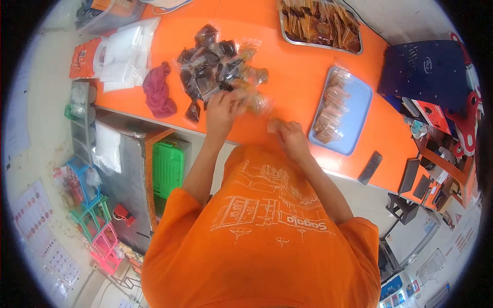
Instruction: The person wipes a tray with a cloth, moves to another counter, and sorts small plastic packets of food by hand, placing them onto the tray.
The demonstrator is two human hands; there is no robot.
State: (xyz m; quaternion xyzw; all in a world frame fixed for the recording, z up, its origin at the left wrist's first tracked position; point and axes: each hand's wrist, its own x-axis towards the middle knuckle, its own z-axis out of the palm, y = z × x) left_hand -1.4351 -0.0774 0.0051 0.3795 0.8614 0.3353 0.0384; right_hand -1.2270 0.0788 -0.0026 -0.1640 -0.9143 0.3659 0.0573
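Observation:
My left hand (224, 109) is at the near edge of a pile of small clear plastic packets with dark contents (204, 72). Its fingers are smeared by motion, so their grip cannot be read. Close to these fingers lie several packets with lighter, yellow-brown contents (259, 104), also blurred. Near the table's front edge, my right hand (290, 135) is closed, pinching a small yellow-brown packet (275, 124) between thumb and fingers.
A blue tray (363, 105) holds a row of packets on the right. Behind it stands a metal tray (359, 51) of brown packets. A maroon cloth (159, 91) and stacked plastic bags (123, 56) lie left. A dark flat block (370, 167) sits at the front edge.

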